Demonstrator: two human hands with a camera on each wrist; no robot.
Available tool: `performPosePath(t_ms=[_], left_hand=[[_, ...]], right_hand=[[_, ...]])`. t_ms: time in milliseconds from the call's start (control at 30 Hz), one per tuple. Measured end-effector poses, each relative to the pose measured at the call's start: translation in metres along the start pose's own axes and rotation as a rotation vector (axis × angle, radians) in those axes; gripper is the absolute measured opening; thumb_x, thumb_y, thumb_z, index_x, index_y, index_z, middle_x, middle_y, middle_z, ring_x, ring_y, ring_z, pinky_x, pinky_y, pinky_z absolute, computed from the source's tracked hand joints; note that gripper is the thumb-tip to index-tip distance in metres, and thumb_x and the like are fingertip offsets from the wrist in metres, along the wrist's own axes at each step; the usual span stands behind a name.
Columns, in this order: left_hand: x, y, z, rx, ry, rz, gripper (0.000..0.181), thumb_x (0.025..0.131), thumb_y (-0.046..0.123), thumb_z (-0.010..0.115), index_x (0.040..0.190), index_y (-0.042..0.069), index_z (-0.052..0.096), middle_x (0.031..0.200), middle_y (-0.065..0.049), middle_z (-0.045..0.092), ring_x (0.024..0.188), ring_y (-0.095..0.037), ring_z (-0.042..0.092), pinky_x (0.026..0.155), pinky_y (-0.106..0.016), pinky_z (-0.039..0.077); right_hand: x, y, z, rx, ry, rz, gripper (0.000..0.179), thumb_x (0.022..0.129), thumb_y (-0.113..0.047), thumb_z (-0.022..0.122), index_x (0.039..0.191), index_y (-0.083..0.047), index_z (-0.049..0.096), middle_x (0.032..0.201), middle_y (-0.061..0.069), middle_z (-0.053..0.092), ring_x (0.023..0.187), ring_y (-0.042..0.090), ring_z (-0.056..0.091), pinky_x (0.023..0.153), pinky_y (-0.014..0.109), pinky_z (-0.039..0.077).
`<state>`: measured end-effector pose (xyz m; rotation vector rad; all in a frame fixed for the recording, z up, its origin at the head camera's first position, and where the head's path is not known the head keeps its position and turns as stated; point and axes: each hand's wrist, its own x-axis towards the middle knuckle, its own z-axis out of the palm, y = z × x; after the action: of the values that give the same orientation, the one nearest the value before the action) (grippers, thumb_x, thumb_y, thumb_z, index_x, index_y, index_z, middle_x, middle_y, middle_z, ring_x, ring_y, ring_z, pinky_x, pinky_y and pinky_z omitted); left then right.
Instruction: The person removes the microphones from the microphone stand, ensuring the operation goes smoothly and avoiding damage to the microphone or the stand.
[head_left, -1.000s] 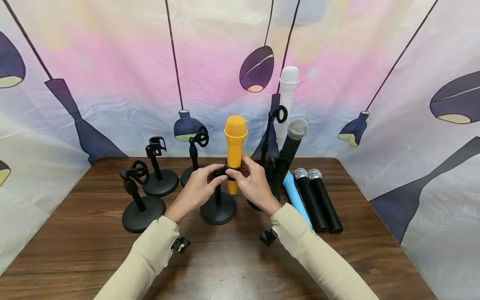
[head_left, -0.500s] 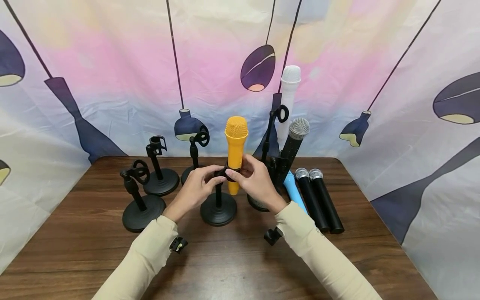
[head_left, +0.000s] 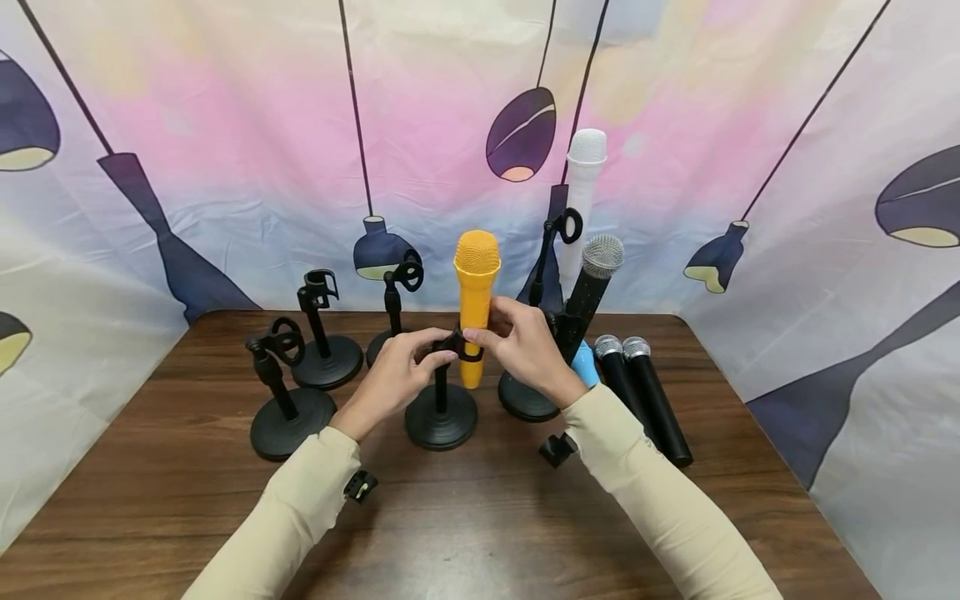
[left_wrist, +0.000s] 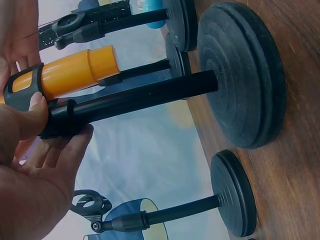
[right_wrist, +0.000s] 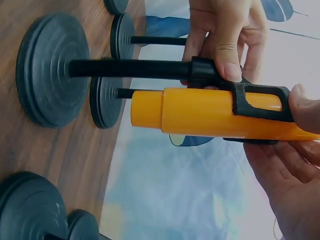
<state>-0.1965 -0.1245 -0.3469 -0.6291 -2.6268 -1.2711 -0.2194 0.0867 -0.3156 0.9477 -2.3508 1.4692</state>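
A yellow microphone (head_left: 477,287) stands upright in the black clip (right_wrist: 260,102) of a desk microphone stand (head_left: 441,421), its lower end sticking out below the clip. My left hand (head_left: 392,375) pinches the stand at the joint under the clip, thumb on one side and fingers on the other. In the left wrist view the stand's post (left_wrist: 145,100) runs from that grip to its round base. On the other side my right hand (head_left: 528,350) holds the microphone, thumb at the clip's edge and fingers behind the yellow body.
Several black stands with bare clips, such as one stand (head_left: 285,417), are at the left and back. At right, a black microphone (head_left: 592,279) leans in a stand; a white microphone (head_left: 585,183) rises behind. Two black microphones (head_left: 656,400) and a blue one (head_left: 585,364) lie on the table (head_left: 450,533).
My right hand has shifted slightly up and right, its thumb moving from the clip's front toward its upper edge. The left hand keeps its grip. More of the clip shows now.
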Motion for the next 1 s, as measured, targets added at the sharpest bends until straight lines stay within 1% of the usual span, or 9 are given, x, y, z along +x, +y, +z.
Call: performPosePath(t_ms=[100,200,400,600,700,833,867,933,1000], left_hand=[[0.0011,-0.0002,0.0002,0.003,0.005,0.009,0.037,0.101,0.02,0.065,0.136,0.006,0.064,0.096,-0.007,0.072,0.06,-0.018,0.052,0.058,-0.032,0.044],[0.0015,-0.0008,0.0,0.009,0.006,0.011,0.037,0.101,0.02,0.065,0.136,0.006,0.064,0.089,-0.008,0.07,0.057,-0.018,0.05,0.057,-0.032,0.043],[0.0011,-0.001,0.0001,0.018,0.004,0.006,0.037,0.101,0.02,0.065,0.135,0.006,0.064,0.093,-0.008,0.072,0.058,-0.017,0.05,0.057,-0.032,0.043],[-0.0001,-0.0011,0.0006,0.019,0.003,0.002,0.037,0.101,0.02,0.066,0.135,0.005,0.065,0.096,-0.008,0.072,0.059,-0.017,0.051,0.058,-0.032,0.044],[-0.0006,-0.0009,0.0004,0.027,0.004,-0.004,0.037,0.101,0.021,0.065,0.135,0.006,0.064,0.089,-0.009,0.07,0.056,-0.017,0.049,0.057,-0.033,0.043],[-0.0003,-0.0004,-0.0003,0.038,0.016,0.001,0.037,0.101,0.021,0.066,0.135,0.006,0.065,0.092,-0.009,0.071,0.056,-0.017,0.05,0.058,-0.033,0.044],[-0.0001,-0.0001,-0.0004,0.039,0.016,0.004,0.037,0.101,0.021,0.066,0.135,0.005,0.065,0.096,-0.008,0.072,0.057,-0.017,0.05,0.058,-0.033,0.044],[0.0001,0.0003,-0.0005,0.042,0.016,0.004,0.038,0.1,0.021,0.066,0.135,0.005,0.065,0.096,-0.009,0.072,0.058,-0.017,0.05,0.058,-0.033,0.043],[-0.0001,0.0005,-0.0005,0.046,0.014,-0.004,0.038,0.101,0.021,0.066,0.135,0.005,0.065,0.093,-0.009,0.072,0.057,-0.017,0.049,0.057,-0.033,0.043]], right_hand=[[0.001,-0.0019,-0.0006,-0.063,0.009,-0.014,0.027,0.095,-0.011,0.073,0.118,0.0,0.066,0.106,0.012,0.072,0.09,0.021,0.072,0.079,0.033,0.057],[0.0019,-0.0022,-0.0001,-0.107,0.016,-0.03,0.025,0.096,-0.011,0.072,0.117,0.001,0.066,0.105,0.012,0.072,0.088,0.019,0.072,0.078,0.033,0.057],[0.0014,-0.0017,0.0025,-0.159,0.031,-0.066,0.025,0.097,-0.011,0.071,0.117,0.002,0.064,0.103,0.013,0.071,0.086,0.02,0.07,0.076,0.032,0.056],[0.0,-0.0016,0.0039,-0.209,0.039,-0.092,0.024,0.098,-0.012,0.07,0.116,0.002,0.063,0.099,0.011,0.07,0.079,0.018,0.066,0.069,0.032,0.053],[0.0001,-0.0017,0.0036,-0.206,0.03,-0.088,0.024,0.098,-0.013,0.07,0.117,0.001,0.063,0.099,0.011,0.069,0.08,0.018,0.066,0.07,0.033,0.053],[0.0008,-0.0023,0.0025,-0.122,0.01,-0.061,0.028,0.097,-0.011,0.07,0.121,0.002,0.062,0.108,0.013,0.069,0.093,0.021,0.07,0.08,0.034,0.056],[0.0009,-0.0025,0.0022,-0.108,0.009,-0.055,0.029,0.097,-0.01,0.07,0.122,0.002,0.062,0.11,0.013,0.069,0.095,0.022,0.07,0.081,0.035,0.056],[0.0011,-0.0025,0.0022,-0.097,0.01,-0.054,0.03,0.097,-0.01,0.071,0.123,0.002,0.061,0.112,0.013,0.068,0.098,0.023,0.071,0.082,0.035,0.056],[0.001,-0.0022,0.0031,-0.127,0.016,-0.066,0.028,0.097,-0.011,0.07,0.121,0.001,0.061,0.108,0.013,0.069,0.092,0.021,0.07,0.077,0.035,0.055]])
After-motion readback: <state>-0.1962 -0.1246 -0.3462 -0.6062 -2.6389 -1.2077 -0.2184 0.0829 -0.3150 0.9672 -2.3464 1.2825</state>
